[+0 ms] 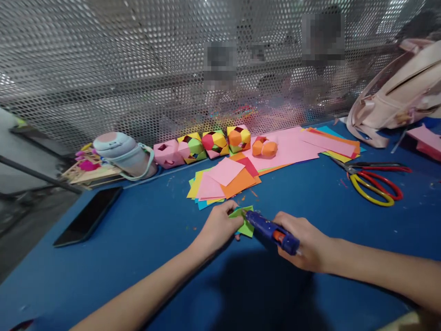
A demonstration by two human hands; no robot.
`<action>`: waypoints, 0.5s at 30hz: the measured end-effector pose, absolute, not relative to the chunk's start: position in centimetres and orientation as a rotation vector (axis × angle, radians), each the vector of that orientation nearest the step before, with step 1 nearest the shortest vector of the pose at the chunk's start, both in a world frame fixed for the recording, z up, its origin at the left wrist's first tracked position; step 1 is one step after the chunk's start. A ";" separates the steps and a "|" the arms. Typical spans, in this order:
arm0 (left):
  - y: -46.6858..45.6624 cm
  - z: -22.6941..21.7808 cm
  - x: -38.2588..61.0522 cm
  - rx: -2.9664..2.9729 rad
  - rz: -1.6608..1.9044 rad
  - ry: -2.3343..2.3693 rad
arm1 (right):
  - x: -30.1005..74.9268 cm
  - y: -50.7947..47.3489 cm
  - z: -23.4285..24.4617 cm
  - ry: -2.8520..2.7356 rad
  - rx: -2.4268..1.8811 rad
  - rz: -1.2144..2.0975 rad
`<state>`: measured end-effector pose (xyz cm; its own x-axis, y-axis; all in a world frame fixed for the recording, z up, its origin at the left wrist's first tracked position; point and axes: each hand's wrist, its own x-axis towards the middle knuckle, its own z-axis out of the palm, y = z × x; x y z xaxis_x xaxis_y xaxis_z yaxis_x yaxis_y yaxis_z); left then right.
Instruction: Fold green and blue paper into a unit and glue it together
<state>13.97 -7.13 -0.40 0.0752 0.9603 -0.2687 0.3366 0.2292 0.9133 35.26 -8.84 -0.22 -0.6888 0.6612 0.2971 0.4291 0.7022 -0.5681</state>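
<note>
1. Paper first: a small folded green paper piece (243,221) lies on the blue table (144,239), near the front edge, just in front of the stack of coloured paper sheets (223,181)
2. My left hand (218,226) presses down on that green piece with fingers closed over its left edge; I judge this keeps the light paper from sliding or lifting under the nozzle
3. My right hand (305,241) is wrapped tight around a blue glue gun (272,231), held low and slanted so that its tip meets the green piece right beside the left fingertips
4. The two hands sit close together, joined only through the paper and the gun's tip
5. Finished paper cubes (206,145) stand in a row along the perforated metal screen (138,69), well apart from the gluing spot, I suppose to keep them safe from stray glue
6. Scissors (374,181) with red and yellow handles lie to the right, within reach but out of the way
7. A dark phone (88,215) and a pale bottle (124,154) rest to the left, a pink bag (396,94) at far right against the screen
</note>
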 end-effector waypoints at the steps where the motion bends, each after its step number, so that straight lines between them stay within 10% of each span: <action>1: -7.1 -0.4 13.9 1.312 0.735 1.465 | 35.1 -8.8 -0.3 -2.442 -0.826 0.623; 15: -7.2 0.1 14.1 1.346 0.640 1.462 | 34.4 -8.8 -0.8 -2.515 -0.904 0.513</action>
<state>14.14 -7.19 0.09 0.1265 0.9411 -0.3135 0.4083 0.2386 0.8811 34.44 -8.78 -0.78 -0.7019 0.6643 0.2569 0.5106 0.7208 -0.4688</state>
